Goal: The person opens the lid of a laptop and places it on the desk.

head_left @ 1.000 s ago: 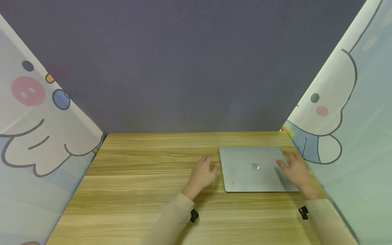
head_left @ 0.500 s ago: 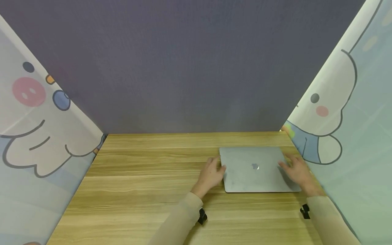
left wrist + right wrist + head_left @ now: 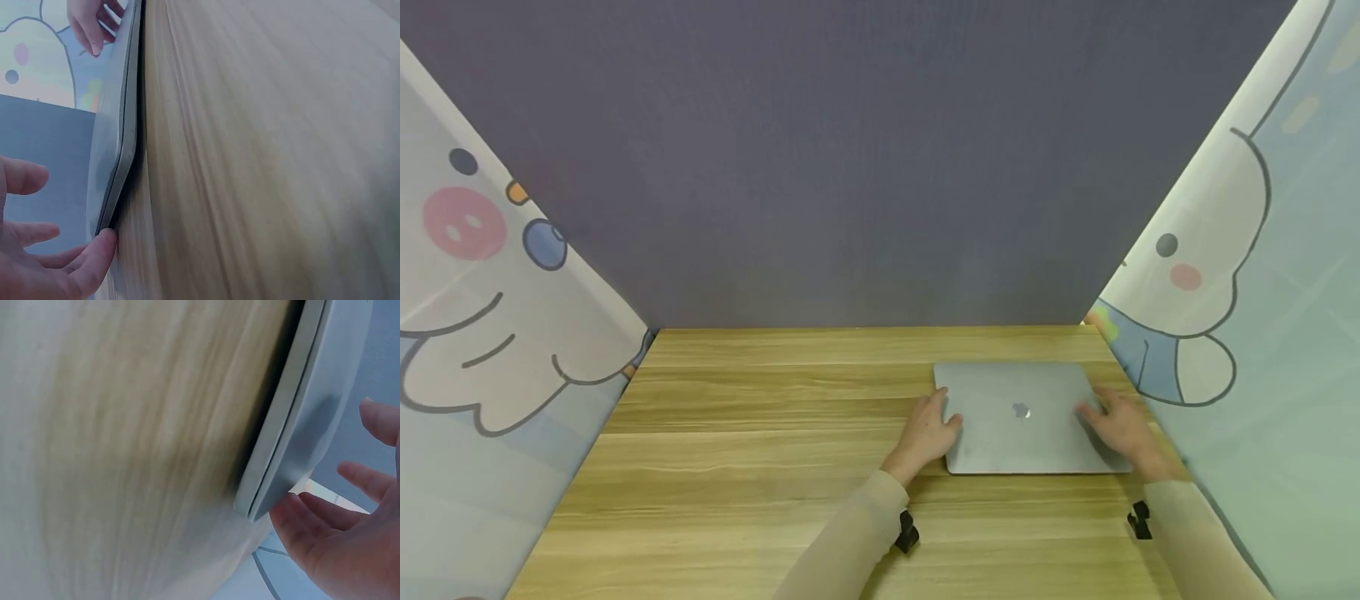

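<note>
A closed grey laptop [image 3: 1011,446] with a shiny logo on its lid lies flat on the wooden table. At its left edge is my left hand [image 3: 925,435], thumb spread over the lid. A fingertip [image 3: 106,240] of it touches the laptop's edge in the left wrist view, low by the corner. My right hand [image 3: 1124,429] is at the opposite edge, thumb raised above the lid. Seen from the right wrist, its lower fingers [image 3: 297,522] are right at the laptop [image 3: 319,412] side, the others loosely spread in the air.
The wooden table [image 3: 737,475] reaches back to a dark grey panel [image 3: 865,183]. Printed cartoon curtains line the left [image 3: 512,433] and right [image 3: 1285,467] sides, the right one close beside my right arm. A black band [image 3: 907,532] is on the left wrist.
My left hand has moved right, from beside the laptop onto its left edge. My right hand has lowered slightly at the right edge. The laptop stays in place.
</note>
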Demonstrator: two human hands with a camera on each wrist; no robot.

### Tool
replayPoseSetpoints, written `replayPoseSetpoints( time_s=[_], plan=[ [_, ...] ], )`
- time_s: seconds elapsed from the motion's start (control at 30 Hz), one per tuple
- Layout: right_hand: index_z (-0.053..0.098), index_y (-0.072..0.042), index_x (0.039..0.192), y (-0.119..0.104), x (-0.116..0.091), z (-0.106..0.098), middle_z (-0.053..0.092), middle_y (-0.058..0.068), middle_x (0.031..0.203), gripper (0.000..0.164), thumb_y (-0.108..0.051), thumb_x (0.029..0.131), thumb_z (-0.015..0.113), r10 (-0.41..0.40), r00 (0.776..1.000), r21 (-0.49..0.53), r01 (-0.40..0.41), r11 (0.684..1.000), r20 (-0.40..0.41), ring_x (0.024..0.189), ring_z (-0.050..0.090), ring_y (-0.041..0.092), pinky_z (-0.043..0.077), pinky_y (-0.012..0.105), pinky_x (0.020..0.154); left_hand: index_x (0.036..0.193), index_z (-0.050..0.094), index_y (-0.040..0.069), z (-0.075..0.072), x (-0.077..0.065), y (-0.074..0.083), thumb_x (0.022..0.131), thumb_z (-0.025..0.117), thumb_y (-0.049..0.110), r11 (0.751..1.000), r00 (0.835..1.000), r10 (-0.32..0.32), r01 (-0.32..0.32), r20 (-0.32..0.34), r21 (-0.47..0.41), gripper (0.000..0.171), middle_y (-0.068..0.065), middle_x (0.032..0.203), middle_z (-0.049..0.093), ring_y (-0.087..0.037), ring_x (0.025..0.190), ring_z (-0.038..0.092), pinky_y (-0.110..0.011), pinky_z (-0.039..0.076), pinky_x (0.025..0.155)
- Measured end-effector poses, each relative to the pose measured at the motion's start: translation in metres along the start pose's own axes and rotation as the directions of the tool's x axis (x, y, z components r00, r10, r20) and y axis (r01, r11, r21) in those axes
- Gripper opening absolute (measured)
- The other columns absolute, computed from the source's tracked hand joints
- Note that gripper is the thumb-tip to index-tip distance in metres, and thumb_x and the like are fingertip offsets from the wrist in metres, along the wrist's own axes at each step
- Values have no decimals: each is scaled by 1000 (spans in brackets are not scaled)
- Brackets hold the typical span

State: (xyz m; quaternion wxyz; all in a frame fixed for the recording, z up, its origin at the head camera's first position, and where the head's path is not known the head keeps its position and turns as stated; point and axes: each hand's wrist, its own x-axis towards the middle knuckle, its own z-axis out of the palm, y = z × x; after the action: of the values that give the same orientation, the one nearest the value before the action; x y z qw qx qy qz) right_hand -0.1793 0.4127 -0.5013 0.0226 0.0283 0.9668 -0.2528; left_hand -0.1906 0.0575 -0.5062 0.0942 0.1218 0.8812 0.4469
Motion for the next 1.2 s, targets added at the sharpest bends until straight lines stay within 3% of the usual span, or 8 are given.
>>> replayPoseSetpoints(
  time_s=[0.37,0.67,1.0,1.13,1.2],
  plan=[
    [35,18,145,-1,-1,5,34,46,144,76,-45,106,50,48,998,21,-49,999,37,130,35,64,35,71,105,146,49,2,9,5,1,97,64,20,995,998,-48,45,-34,-89,54,-25,145,50,-42,134,47,-55,45,107],
    [44,15,141,-3,-2,11,40,45,141,68,-40,104,55,41,999,18,-41,999,-16,127,41,63,40,70,100,147,48,0,11,6,3,94,66,15,969,992,-122,114,-23,-219,58,-28,148,41,-45,135,42,-57,48,103],
    [46,17,139,-1,-1,14,37,47,141,65,-31,99,64,58,998,38,-57,998,-17,127,35,65,32,73,105,146,47,-8,17,9,8,83,65,-3,960,983,-171,153,-62,-233,65,-27,144,42,-44,137,36,-57,45,106],
    [48,18,137,1,0,13,37,48,141,64,-28,97,66,47,998,53,-46,998,-31,128,34,66,32,73,105,144,46,-11,19,9,9,79,60,-13,939,975,-207,176,-76,-297,67,-30,147,40,-48,139,34,-58,42,109],
    [48,19,136,0,0,12,37,47,141,63,-26,96,68,43,999,67,-41,997,-29,129,35,66,33,72,106,145,45,-12,18,9,8,77,57,-16,914,971,-226,185,-72,-362,69,-31,149,40,-48,141,35,-57,41,111]
  ],
)
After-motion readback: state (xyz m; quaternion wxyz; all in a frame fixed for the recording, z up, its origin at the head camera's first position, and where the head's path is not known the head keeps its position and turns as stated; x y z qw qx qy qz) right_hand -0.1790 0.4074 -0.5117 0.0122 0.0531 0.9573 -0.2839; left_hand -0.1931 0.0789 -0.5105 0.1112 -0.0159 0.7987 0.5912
